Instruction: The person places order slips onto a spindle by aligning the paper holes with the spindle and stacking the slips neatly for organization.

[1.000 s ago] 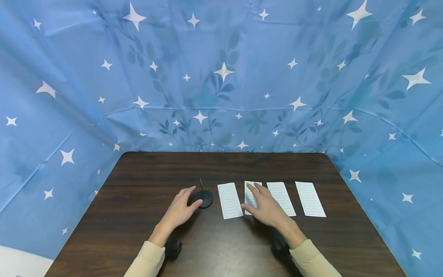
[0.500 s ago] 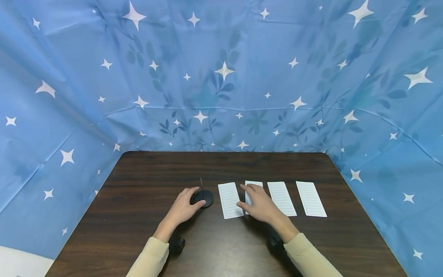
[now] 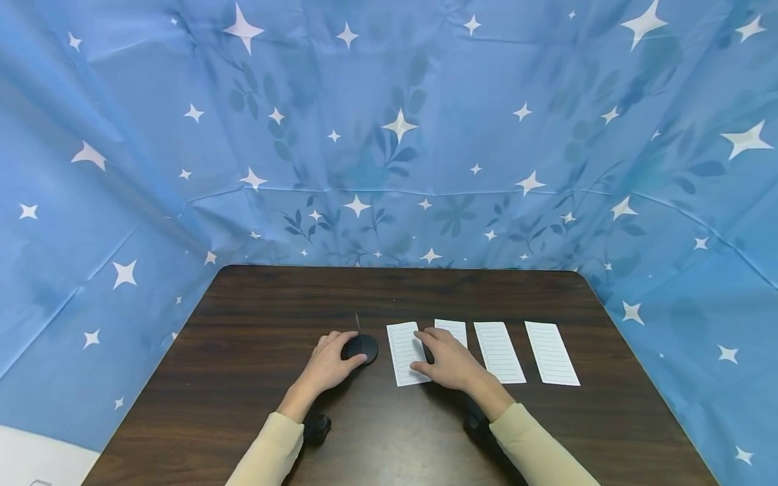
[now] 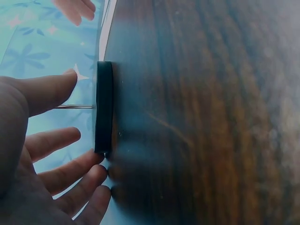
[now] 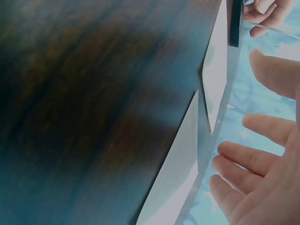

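Observation:
A receipt spike with a round black base (image 3: 368,345) and a thin upright metal rod (image 4: 75,107) stands left of the paper slips. My left hand (image 3: 328,363) is spread around its left side. In the left wrist view the thumb is raised over the base, and the middle fingertip is right at its edge. My right hand (image 3: 452,364) hovers, fingers loosely spread and holding nothing, over the second lined paper slip (image 3: 452,329). Its index finger and thumb overlap the right edge of the first slip (image 3: 403,358); the hand hides much of the second.
Two more lined slips, a third (image 3: 501,358) and a fourth (image 3: 552,354), lie to the right in the same row. Everything is on a dark wood table (image 3: 273,297). A blue star-patterned curtain (image 3: 389,135) hangs behind and at both sides.
My right hand has moved left, from over the second slip toward the first. My left hand has come slightly right, closer around the spike's base. The slips stay put.

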`<state>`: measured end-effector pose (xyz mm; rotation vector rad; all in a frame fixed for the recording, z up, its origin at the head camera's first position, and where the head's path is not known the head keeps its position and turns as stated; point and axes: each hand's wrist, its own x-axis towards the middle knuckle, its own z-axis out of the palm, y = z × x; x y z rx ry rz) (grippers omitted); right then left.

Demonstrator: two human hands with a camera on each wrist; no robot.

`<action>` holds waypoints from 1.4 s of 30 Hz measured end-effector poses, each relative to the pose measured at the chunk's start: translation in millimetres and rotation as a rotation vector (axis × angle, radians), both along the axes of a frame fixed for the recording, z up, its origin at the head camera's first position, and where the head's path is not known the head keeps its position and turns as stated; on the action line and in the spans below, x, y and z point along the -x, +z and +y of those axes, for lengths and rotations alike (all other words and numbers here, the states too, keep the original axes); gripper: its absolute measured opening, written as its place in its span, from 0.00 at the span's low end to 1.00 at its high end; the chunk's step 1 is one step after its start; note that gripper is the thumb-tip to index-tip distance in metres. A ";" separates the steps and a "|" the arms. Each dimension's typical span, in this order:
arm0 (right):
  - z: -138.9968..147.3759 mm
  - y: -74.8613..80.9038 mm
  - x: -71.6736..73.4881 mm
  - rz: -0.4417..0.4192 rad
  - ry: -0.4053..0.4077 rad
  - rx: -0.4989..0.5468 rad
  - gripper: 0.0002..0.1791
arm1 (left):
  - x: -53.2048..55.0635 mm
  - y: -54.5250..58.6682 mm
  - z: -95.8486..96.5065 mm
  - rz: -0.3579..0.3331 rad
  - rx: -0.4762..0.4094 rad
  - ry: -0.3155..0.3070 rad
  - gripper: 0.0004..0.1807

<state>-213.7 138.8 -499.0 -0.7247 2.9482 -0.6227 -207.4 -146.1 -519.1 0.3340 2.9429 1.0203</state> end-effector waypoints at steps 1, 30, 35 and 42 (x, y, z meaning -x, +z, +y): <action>-0.7 -1.1 0.6 -0.004 0.002 -0.012 0.36 | 0.1 -0.1 0.2 0.001 -0.001 0.000 0.32; -9.0 -8.1 1.6 0.020 0.018 -0.185 0.31 | 2.4 0.5 0.2 -0.040 -0.029 0.015 0.25; -11.7 -8.1 1.4 0.025 0.005 -0.202 0.29 | 2.2 -0.5 1.1 -0.029 -0.016 0.016 0.25; -15.9 -6.5 -1.0 0.055 0.002 -0.167 0.24 | 3.0 -1.7 1.2 -0.021 -0.030 0.017 0.25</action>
